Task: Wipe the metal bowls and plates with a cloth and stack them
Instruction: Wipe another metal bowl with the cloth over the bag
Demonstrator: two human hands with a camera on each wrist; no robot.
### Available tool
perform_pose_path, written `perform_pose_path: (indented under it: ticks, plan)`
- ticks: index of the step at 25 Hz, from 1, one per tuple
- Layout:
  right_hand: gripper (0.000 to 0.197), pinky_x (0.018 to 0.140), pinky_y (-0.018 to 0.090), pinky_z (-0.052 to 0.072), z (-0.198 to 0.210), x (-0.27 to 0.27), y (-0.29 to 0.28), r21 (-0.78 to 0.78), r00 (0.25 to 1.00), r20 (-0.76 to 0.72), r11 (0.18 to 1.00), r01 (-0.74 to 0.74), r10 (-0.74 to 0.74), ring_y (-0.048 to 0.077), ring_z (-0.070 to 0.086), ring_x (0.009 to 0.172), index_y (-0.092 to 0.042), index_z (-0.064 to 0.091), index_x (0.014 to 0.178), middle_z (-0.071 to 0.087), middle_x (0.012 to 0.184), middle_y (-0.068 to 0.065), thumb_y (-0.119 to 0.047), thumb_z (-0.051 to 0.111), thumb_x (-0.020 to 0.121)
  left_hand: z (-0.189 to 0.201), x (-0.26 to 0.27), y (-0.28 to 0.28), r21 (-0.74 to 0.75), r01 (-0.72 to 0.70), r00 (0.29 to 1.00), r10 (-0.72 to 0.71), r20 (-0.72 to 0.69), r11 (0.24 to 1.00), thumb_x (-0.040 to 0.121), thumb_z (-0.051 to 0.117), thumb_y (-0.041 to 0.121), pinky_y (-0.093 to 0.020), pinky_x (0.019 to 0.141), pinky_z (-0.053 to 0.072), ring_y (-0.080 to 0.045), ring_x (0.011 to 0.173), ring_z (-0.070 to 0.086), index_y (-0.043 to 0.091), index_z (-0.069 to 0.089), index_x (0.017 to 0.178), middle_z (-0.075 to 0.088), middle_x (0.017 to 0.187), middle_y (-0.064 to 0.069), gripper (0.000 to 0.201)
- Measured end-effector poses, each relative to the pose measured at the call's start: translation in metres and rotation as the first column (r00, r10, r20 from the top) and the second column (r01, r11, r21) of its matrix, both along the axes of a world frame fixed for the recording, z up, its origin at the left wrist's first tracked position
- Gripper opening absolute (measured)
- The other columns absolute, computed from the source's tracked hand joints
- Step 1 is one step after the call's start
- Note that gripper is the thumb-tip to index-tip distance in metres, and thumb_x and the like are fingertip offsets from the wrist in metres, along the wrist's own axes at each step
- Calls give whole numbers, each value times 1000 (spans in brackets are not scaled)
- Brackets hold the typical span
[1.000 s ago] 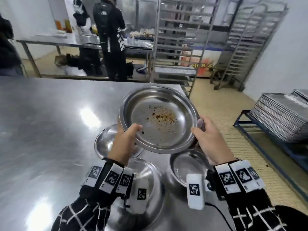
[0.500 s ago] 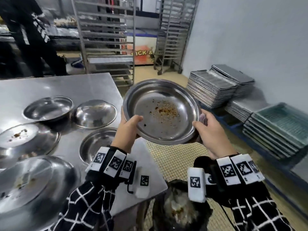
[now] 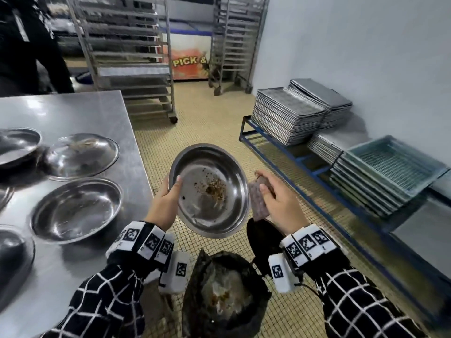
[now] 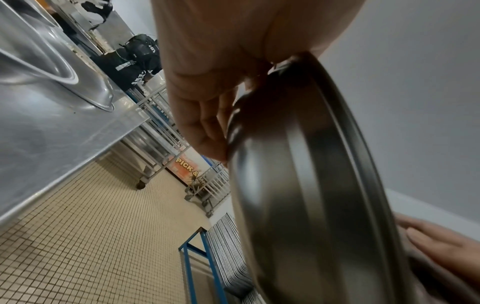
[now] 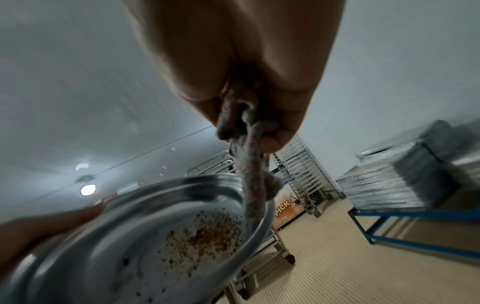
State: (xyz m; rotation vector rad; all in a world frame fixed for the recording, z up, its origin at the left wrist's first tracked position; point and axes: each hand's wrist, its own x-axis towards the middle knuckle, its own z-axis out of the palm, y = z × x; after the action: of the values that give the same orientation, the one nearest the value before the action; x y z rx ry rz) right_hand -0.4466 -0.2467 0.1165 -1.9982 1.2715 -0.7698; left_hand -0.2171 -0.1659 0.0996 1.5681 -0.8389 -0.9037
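Observation:
A round metal plate [image 3: 210, 191] with brown crumbs in its middle is held tilted over the tiled floor, right of the steel table [image 3: 80, 113]. My left hand [image 3: 168, 193] grips its left rim, thumb inside; the left wrist view shows the plate's underside [image 4: 298, 185] against my fingers [image 4: 205, 131]. My right hand [image 3: 273, 196] holds a greyish-pink cloth [image 3: 256, 201] beside the plate's right rim. From the right wrist, the cloth [image 5: 252, 164] hangs from my fingers over the crumbed plate [image 5: 161, 236]. More metal plates and bowls [image 3: 75, 211] lie on the table.
A black bin bag [image 3: 224, 296] with food scraps stands open just below the plate. Stacked baking trays [image 3: 288, 115] and mesh trays [image 3: 390, 167] sit on a blue low rack at right. Wheeled tray racks [image 3: 127, 57] stand behind. A person in dark clothes [image 3: 26, 45] is at far left.
The view has swung right and down. The plate has come lower and tilts over the bin bag. My right hand has let go of the rim and now holds only the cloth.

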Motion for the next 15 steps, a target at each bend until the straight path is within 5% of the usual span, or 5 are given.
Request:
perform_pose_path:
  ticks: [5,9,11,13,15]
  plan:
    - [31,66,0,42,-7,43,-48,-24,998,-9,998,66,-67,9,57,93,-13,53,120,63,112,2,-17,62,91,-1,9,-20,66,176,979,-182,94,982,88,37,66,-30,111,26,-14,133,39,23,32,146,40,146,7,72]
    - [37,100,26,43,-16,84,-65,-58,998,9,997,-57,58,21,57,114,-6,61,123,57,125,7,-11,66,86,12,10,-39,67,266,954,-273,122,962,95,35,52,-10,99,31,1,118,52,27,36,139,52,135,4,51]
    - [37,104,29,43,-24,102,-60,-99,976,1,971,-217,218,22,56,116,-8,64,121,54,128,7,-5,66,84,8,15,-49,47,291,950,-295,104,955,99,36,43,-22,105,36,-11,119,54,26,39,138,56,132,1,43]
    - [38,105,31,42,-34,112,-48,-142,920,-139,912,-384,366,22,55,115,-11,66,119,54,129,6,-3,66,82,7,25,-56,12,278,958,-279,61,960,98,38,40,-15,87,50,-11,106,61,24,47,132,64,110,8,39]
    - [40,105,32,40,-48,112,-38,-105,841,-290,859,-502,456,26,54,114,-9,65,119,54,129,10,-1,64,80,3,33,-64,1,264,963,-264,50,965,95,40,44,-12,91,46,-5,112,55,21,41,140,58,120,13,50]
